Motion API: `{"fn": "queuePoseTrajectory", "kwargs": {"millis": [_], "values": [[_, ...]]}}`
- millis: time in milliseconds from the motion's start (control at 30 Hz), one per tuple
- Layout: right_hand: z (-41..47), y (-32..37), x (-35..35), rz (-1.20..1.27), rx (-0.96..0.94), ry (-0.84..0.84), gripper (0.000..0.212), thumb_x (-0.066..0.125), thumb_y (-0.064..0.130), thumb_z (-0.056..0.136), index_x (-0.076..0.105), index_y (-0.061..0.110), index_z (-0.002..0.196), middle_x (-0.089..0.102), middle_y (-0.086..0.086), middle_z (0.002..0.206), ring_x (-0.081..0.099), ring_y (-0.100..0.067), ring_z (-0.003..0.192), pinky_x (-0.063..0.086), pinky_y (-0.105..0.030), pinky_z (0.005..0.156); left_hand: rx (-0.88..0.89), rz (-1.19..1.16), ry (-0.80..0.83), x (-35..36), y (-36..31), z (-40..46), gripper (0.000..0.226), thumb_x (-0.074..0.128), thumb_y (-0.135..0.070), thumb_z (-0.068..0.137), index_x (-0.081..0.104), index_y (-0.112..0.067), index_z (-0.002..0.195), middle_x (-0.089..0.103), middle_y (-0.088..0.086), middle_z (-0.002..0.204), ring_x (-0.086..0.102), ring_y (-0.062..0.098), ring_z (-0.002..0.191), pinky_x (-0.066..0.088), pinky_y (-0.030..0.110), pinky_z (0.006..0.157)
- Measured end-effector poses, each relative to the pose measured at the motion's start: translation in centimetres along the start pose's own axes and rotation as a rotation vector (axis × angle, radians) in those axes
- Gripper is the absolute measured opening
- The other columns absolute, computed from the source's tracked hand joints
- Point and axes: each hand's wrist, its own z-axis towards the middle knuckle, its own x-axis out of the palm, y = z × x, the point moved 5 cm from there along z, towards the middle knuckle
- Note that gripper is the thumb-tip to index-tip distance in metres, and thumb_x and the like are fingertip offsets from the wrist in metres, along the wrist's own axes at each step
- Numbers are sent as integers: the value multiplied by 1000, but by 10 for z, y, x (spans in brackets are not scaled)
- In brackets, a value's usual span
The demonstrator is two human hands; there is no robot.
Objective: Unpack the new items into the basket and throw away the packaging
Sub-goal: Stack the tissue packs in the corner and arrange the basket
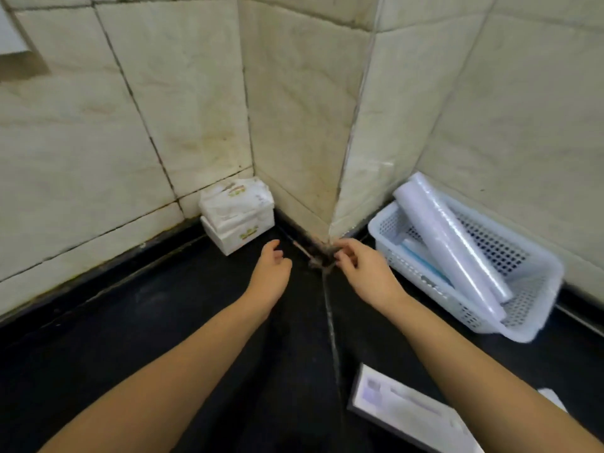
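Observation:
A white perforated plastic basket [529,308] stands on the black counter at the right, against the tiled wall. Two long clear-wrapped rolls [454,243] lie slanted in it, over a flat pale blue item [421,256]. Near the bottom edge a flat white package [405,410] lies on the counter, partly under my right forearm. My left hand [271,269] hovers over the counter with fingers loosely apart and nothing in it. My right hand [362,266] is beside it, left of the basket, fingers curled and spread, holding nothing.
Two stacked white tissue packs [237,214] sit in the corner at the back left. A tiled pillar corner [330,204] juts out between them and the basket. A grout seam [330,322] runs down the black counter [147,338].

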Motion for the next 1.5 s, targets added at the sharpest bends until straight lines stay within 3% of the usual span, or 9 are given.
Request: {"fn": "queuePoseTrajectory", "kwargs": {"millis": [233, 367, 600, 733, 967, 1133, 1300, 1433, 1500], "values": [[-34, -92, -106, -120, 279, -279, 32, 41, 7, 93, 66, 10, 113, 68, -9, 118, 61, -26, 110, 41, -27, 98, 241, 117, 188, 99, -27, -26, 34, 40, -8, 92, 54, -21, 120, 59, 0, 117, 54, 9, 102, 41, 10, 72], [-23, -136, -113, -164, 395, -39, 33, 37, 8, 96, 63, 2, 115, 63, -13, 123, 55, -27, 114, 37, -25, 94, 380, 187, 241, 150, -57, -11, 31, 40, -2, 90, 60, -19, 105, 63, -1, 105, 58, 11, 100, 43, 11, 83], [-6, -166, -123, -181, 294, 44, 32, 38, 2, 89, 37, 17, 61, 38, 1, 64, 33, -12, 61, 28, -28, 62, 437, 698, 344, 237, -90, 54, 35, 38, -10, 93, 56, -12, 123, 58, 7, 130, 52, 22, 117, 40, 30, 97], [-3, -169, -117, -310, 234, 172, 20, 38, 9, 94, 56, 8, 103, 59, -8, 93, 52, -21, 78, 38, -29, 74, 341, 1161, 601, 262, -73, 82, 48, 41, -9, 92, 39, -15, 139, 42, 11, 145, 44, 28, 127, 38, 37, 106], [7, -191, -102, -405, 263, 280, 63, 55, 26, 89, 27, 10, 144, 44, -14, 137, 49, -29, 119, 38, -36, 101, 435, 1390, 812, 285, -63, 99, 62, 52, -8, 85, 31, -15, 143, 38, 14, 145, 42, 29, 127, 38, 37, 106], [16, -204, -106, -441, 269, 246, 55, 62, 36, 83, 47, 10, 128, 54, -11, 119, 54, -26, 105, 46, -37, 93, 495, 1467, 854, 288, -59, 111, 45, 63, -19, 79, 47, -17, 122, 44, 11, 128, 40, 25, 115, 41, 39, 100], [22, -211, -110, -284, 373, 435, 38, 64, 46, 81, 52, 16, 101, 51, 3, 85, 50, -17, 79, 38, -24, 61, 460, 1409, 890, 284, -57, 116, 53, 66, -22, 77, 42, -20, 124, 30, 9, 138, 29, 25, 125, 32, 36, 106], [21, -205, -120, -51, 367, 445, 26, 67, 29, 82, 53, 19, 101, 57, 6, 87, 55, -12, 78, 42, -14, 60, 322, 1316, 966, 280, -60, 120, 78, 65, -18, 78, 22, -22, 144, 32, 7, 143, 42, 22, 119, 42, 29, 91], [17, -203, -121, -143, 309, 434, 24, 66, 30, 83, 56, 18, 100, 62, 2, 89, 58, -18, 82, 49, -24, 70, 267, 1229, 982, 279, -66, 123, 74, 55, -7, 81, 21, -20, 146, 32, 6, 148, 46, 21, 120, 41, 25, 90]]}}
